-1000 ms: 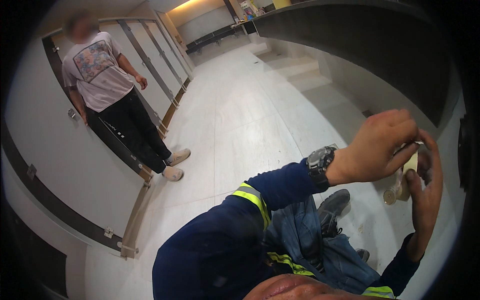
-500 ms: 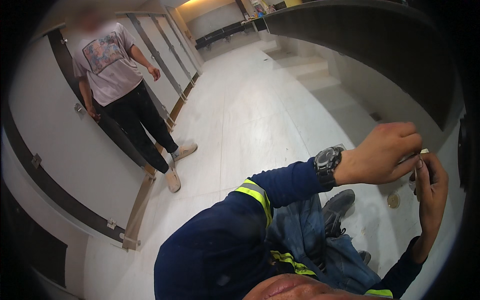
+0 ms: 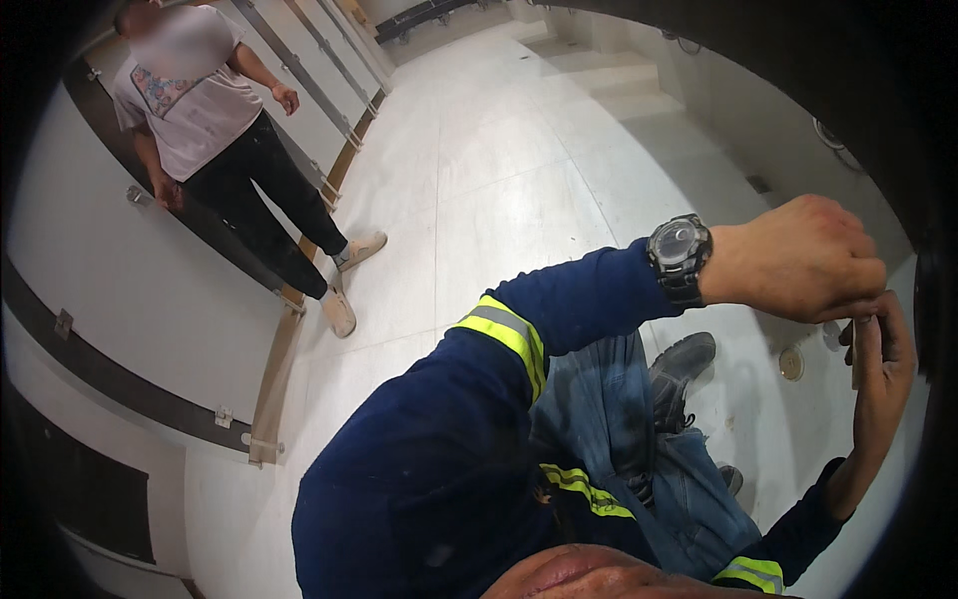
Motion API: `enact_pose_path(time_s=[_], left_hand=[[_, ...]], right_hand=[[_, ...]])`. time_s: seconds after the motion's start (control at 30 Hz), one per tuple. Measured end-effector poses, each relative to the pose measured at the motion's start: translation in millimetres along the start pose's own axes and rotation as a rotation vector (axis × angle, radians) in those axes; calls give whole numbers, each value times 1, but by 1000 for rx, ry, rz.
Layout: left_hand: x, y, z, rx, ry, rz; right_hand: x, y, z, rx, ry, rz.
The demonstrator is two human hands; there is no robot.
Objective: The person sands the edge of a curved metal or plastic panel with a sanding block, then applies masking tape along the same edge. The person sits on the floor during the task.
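Observation:
At the right side of the view my two hands meet at the fingertips. My left hand (image 3: 798,258), with a black watch (image 3: 680,252) on its wrist, reaches across with its fingers curled down and closed. Below it my right hand (image 3: 886,354) points upward, thumb and fingers pinched together just under the left fingertips. A small pale sliver (image 3: 855,369) shows beside the right thumb. Its kind cannot be made out, and the left fingers hide whatever lies between the two hands.
Another person (image 3: 190,90) stands at the far left beside grey cubicle doors (image 3: 130,299). A dark counter edge (image 3: 788,60) curves along the upper right. A round floor drain (image 3: 791,362) lies below my hands, near my dark shoe (image 3: 683,367). The floor (image 3: 479,200) is pale tile.
My view has tipped downward, so less of the far counter shows. Both hands sit slightly farther right, still together. The pale piece between them is less visible.

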State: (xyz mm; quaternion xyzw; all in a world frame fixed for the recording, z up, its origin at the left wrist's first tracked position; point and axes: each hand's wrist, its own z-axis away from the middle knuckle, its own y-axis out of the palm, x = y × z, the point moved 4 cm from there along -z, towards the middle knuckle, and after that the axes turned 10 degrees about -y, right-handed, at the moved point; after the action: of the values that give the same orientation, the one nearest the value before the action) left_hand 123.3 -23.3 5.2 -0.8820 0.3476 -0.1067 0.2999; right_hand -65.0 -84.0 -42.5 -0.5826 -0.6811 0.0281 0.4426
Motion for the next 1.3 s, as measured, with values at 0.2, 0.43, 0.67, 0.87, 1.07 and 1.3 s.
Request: enact_pose_path(time_s=[0.2,0.43,0.67,0.87,1.07,1.3], left_hand=[[23,32,2,-224,-284,221],[155,147,123,322,-691,-84],[166,251,289,614,-944,83],[167,236,315,609,-1382,269],[147,235,297,712,-1040,-156],[131,226,270,538,-817,75]], right_hand=[[18,7,-6,-223,-186,323],[67,-12,7,-297,-249,56],[43,-14,-13,-311,-50,-337],[46,-17,-19,-320,-81,-426],[47,-17,-20,-288,-66,-432],[53,-21,-21,-237,-39,-432]])
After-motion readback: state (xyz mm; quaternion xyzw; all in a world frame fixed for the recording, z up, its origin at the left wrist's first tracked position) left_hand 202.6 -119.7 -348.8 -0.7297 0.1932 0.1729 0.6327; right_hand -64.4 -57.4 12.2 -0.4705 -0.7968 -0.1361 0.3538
